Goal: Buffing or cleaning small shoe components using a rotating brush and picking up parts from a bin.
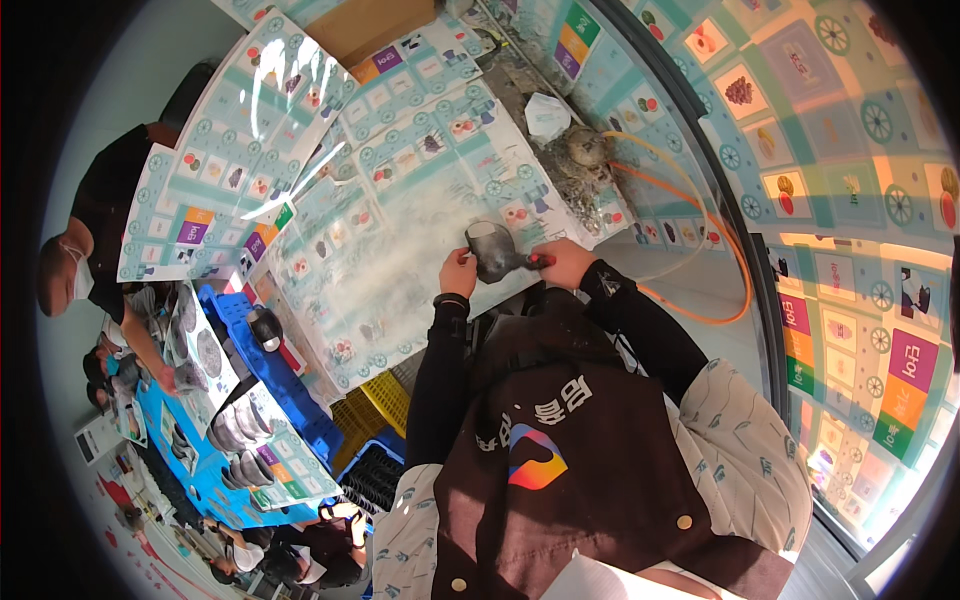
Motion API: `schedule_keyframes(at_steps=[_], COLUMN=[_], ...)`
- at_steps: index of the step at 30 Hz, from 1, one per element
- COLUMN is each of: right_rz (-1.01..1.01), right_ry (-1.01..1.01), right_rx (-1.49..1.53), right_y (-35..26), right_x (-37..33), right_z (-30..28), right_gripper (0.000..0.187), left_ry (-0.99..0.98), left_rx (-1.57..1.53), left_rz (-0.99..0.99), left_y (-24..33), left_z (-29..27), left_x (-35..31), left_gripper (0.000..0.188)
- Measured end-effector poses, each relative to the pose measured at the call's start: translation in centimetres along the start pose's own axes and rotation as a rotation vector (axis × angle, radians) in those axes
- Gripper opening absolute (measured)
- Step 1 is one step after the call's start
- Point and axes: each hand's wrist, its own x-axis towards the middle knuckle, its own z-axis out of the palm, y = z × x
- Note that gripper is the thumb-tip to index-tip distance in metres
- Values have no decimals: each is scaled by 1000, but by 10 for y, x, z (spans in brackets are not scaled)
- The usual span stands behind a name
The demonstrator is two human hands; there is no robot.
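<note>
A dark grey, rounded piece [492, 258] with a pale oval patch on top and a narrow neck to the right is between my hands, over the near edge of the dusty table. My left hand [457, 274] pinches its left side with closed fingers. On the right, my right hand [566, 263] is closed around a small red object [541, 261] by the end of the neck. The kind of that red object cannot be made out. Both forearms wear dark sleeves.
The table covering [400, 240] is patterned and powdery. At its far right are a crumpled white bag [547, 117] and an orange hose [748, 270]. A blue crate [270, 370] and yellow basket [370, 410] stand left. A co-worker [100, 230] works beyond them.
</note>
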Motion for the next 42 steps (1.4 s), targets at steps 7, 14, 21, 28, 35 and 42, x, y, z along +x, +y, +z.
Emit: schedule_keyframes(at_steps=[7, 14, 21, 28, 35, 42], right_rz=[61, 67, 145, 73, 40, 70], right_ry=[-43, -98, 89, -67, -80, 108], right_rx=[-75, -148, -167, -176, 88, 49], right_y=[8, 24, 1, 15, -20, 0], right_x=[-3, -5, -6, -12, 0, 39], right_z=[4, 17, -1, 15, -4, 20], right_gripper=[24, 24, 26, 25, 24, 23], left_ry=[2, 59, 52, 107, 142, 176], left_rx=[1, 49, 111, 231, 258, -149], left_rz=[22, 55, 55, 77, 7, -91], left_y=[5, 26, 45, 42, 18, -17], left_z=[3, 7, -2, -1, -11, -56], left_x=[-1, -13, -24, -19, -9, -18], left_gripper=[40, 44, 50, 47, 39, 41])
